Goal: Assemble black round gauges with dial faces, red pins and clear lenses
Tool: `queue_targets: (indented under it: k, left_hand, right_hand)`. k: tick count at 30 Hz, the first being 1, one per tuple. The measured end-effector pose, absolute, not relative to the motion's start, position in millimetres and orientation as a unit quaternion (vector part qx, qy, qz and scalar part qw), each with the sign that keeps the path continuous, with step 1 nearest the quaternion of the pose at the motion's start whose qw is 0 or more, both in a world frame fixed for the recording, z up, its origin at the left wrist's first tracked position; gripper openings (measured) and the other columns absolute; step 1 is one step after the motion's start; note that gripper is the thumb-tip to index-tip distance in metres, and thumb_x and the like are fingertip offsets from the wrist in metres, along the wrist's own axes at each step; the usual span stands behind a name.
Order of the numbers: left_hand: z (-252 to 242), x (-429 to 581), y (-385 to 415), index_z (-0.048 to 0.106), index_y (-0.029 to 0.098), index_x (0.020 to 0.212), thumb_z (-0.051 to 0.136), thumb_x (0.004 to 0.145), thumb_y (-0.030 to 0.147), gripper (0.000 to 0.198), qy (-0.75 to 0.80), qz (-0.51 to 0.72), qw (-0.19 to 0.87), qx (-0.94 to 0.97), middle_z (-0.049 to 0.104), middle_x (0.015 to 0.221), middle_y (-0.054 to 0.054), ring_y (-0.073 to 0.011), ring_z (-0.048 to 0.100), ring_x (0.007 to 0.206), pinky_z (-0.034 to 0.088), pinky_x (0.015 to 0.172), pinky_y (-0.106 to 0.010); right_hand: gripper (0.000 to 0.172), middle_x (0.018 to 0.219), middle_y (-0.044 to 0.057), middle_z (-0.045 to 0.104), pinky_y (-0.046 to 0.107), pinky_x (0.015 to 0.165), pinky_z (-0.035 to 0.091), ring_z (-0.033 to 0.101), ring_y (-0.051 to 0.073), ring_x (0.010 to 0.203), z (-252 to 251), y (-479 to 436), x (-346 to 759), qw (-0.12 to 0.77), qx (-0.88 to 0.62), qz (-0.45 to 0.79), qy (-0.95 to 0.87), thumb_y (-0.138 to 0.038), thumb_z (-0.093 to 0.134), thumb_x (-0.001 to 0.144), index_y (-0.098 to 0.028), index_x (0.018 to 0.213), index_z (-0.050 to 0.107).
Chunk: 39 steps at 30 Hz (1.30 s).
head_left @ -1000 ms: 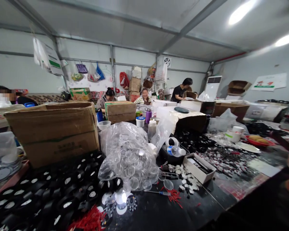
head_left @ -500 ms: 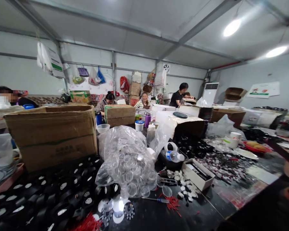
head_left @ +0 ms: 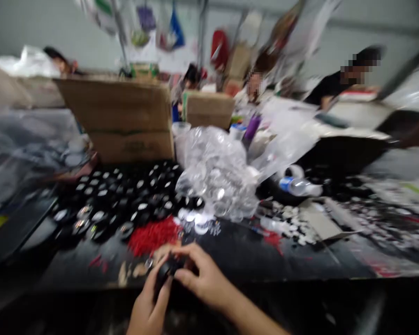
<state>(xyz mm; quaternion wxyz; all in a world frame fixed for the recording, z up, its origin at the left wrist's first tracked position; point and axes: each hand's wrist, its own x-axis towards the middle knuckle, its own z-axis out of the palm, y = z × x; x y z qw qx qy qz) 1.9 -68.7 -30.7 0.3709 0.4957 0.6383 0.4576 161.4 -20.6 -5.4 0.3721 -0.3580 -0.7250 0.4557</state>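
Both hands meet at the table's front edge around a small black round part, blurred by motion. My left hand wraps its fingers about the part's left side. From the right, my right hand curls over it, thumb and fingers pressed to it. Just beyond the hands lies a heap of thin red pieces. Behind that spread many black round parts, several with white spots on top. White discs lie right of the red heap.
A clear plastic bag of transparent round pieces stands mid-table. Behind it are cardboard boxes. To the right lie a water bottle, a white open box and scattered white pieces. Several people sit or stand across the table.
The view has tilted down and swung left, with blur. Both my hands now show at the bottom, holding the black part; earlier only a blurred hand showed at the right edge.
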Motion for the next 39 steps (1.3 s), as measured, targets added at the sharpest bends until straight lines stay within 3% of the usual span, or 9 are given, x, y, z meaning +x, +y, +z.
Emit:
queue_targets:
  k: [2,6,15,18,21,28,31,34,39]
  left_hand:
    - [-28.3,7.6,-79.4,0.057,0.022,0.126,0.054,0.086,0.036,0.043,0.618,0.464,0.411,0.484,0.061,0.133,-0.007,-0.0257,0.052,0.126,0.039,0.107,-0.039]
    - [-22.6,13.5,-76.4,0.052,0.024,0.133,0.051,0.09,0.031,0.044,0.583,0.411,0.486,0.505,0.058,0.136,-0.005,-0.0224,0.05,0.128,0.036,0.109,-0.036]
    - [-20.2,3.4,-70.5,0.061,0.023,0.122,0.059,0.085,0.03,0.037,0.582,0.436,0.569,0.384,0.065,0.127,-0.004,-0.0237,0.058,0.118,0.046,0.1,-0.034]
    - [-20.6,1.2,-64.9,0.063,0.021,0.116,0.06,0.084,0.032,0.034,0.576,0.511,0.587,0.251,0.067,0.12,-0.006,-0.0233,0.064,0.106,0.053,0.089,-0.034]
    - [-18.5,2.1,-54.9,0.066,0.019,0.106,0.062,0.083,0.029,0.026,0.537,0.567,0.6,0.172,0.07,0.107,-0.006,-0.0211,0.065,0.099,0.056,0.083,-0.033]
    - [-19.6,5.0,-35.5,0.065,0.017,0.1,0.064,0.081,0.024,0.02,0.49,0.595,0.627,0.114,0.073,0.101,-0.006,-0.0185,0.069,0.089,0.054,0.084,-0.034]
    - [-20.4,6.9,-34.5,0.062,0.018,0.104,0.062,0.084,0.025,0.021,0.475,0.608,0.632,0.08,0.073,0.105,-0.007,-0.0194,0.07,0.091,0.053,0.087,-0.035]
    - [-18.2,9.8,-33.1,0.061,0.02,0.108,0.058,0.087,0.026,0.022,0.428,0.622,0.654,0.044,0.071,0.112,-0.007,-0.0215,0.069,0.099,0.054,0.085,-0.035]
    - [-14.0,14.1,-26.5,0.066,0.017,0.101,0.055,0.089,0.025,0.018,0.344,0.603,0.719,-0.031,0.074,0.105,-0.006,-0.0209,0.069,0.098,0.053,0.092,-0.039]
  right_hand:
    - [0.028,0.107,0.005,0.063,0.03,0.078,0.048,0.057,0.016,0.09,-6.1,-23.3,162.8,0.355,-0.363,0.46,-0.728,-0.026,0.06,0.085,-0.021,0.112,0.062]
    - [0.02,0.102,0.005,0.063,0.029,0.078,0.047,0.057,0.015,0.089,-1.7,-16.6,168.7,0.33,-0.379,0.465,-0.729,-0.021,0.057,0.088,-0.02,0.107,0.061]
    - [0.019,0.104,0.004,0.066,0.032,0.084,0.048,0.061,0.017,0.096,1.8,1.3,170.2,0.253,-0.391,0.438,-0.769,-0.022,0.053,0.09,-0.022,0.107,0.062]
    - [0.018,0.098,0.006,0.067,0.034,0.083,0.046,0.061,0.019,0.094,0.1,28.7,171.3,0.253,-0.435,0.329,-0.799,-0.02,0.05,0.091,-0.02,0.103,0.064]
    - [0.016,0.091,0.007,0.066,0.035,0.078,0.042,0.06,0.021,0.089,-3.0,57.2,163.4,0.187,-0.487,0.201,-0.829,-0.016,0.05,0.089,-0.017,0.095,0.065]
    - [0.015,0.083,0.009,0.065,0.036,0.068,0.037,0.06,0.025,0.079,-5.2,84.6,135.6,0.052,-0.515,0.08,-0.852,-0.021,0.05,0.086,-0.016,0.079,0.062]
    - [0.012,0.078,0.006,0.063,0.035,0.067,0.037,0.058,0.021,0.074,-0.9,79.7,138.1,0.088,-0.514,0.125,-0.844,-0.018,0.054,0.083,-0.017,0.073,0.059]
    - [0.009,0.074,0.002,0.061,0.03,0.065,0.04,0.056,0.016,0.069,1.9,64.7,144.5,0.191,-0.477,0.249,-0.821,-0.018,0.058,0.083,-0.019,0.074,0.059]
    - [0.004,0.083,0.002,0.063,0.028,0.067,0.046,0.058,0.014,0.075,0.3,39.5,148.8,0.291,-0.425,0.373,-0.772,-0.017,0.057,0.084,-0.02,0.083,0.059]
